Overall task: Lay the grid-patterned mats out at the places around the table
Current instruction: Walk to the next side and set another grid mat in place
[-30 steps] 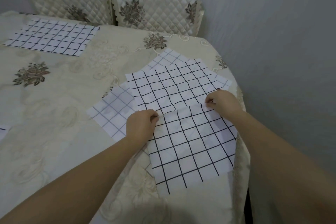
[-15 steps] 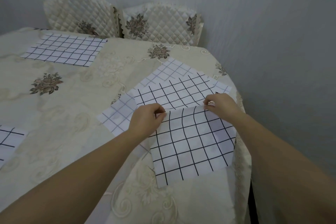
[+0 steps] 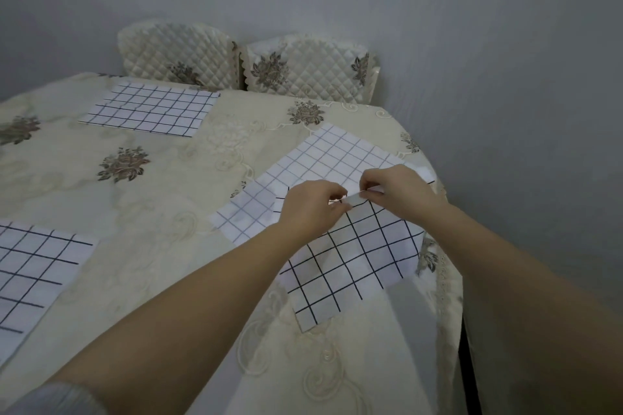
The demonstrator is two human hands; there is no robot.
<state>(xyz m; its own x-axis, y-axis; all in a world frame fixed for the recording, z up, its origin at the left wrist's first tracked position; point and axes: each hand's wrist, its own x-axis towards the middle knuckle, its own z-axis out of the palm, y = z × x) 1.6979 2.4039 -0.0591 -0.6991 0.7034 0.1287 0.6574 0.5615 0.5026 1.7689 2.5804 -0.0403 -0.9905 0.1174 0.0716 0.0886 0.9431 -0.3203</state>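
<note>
- Plainly, the left hand (image 3: 312, 209) and the right hand (image 3: 396, 192) meet at the far edge of the bold-grid mat (image 3: 354, 256). Each pinches that edge between thumb and curled fingers. The pinched strip looks lifted or folded over, though the fingers cover too much of it to be sure.
- The bold-grid mat lies at the right end of the desk (image 3: 151, 212), one near corner pointing toward the camera and its right side close to the desk's edge. The left forearm hides part of its left side.
- Under it sits a fine-grid mat (image 3: 323, 162), turned at an angle. Its near half is covered by the bold-grid mat and the hands.
- A far mat (image 3: 151, 109) lies flat in front of the quilted chairs (image 3: 178, 50), well apart from the hands.
- A near-left mat (image 3: 30, 273) is cut off by the picture's left edge.
- A grey sleeve (image 3: 57, 397) shows at the bottom left corner, mostly out of frame.
- Past the desk's right edge the cloth drops into shadow too dark to read.
</note>
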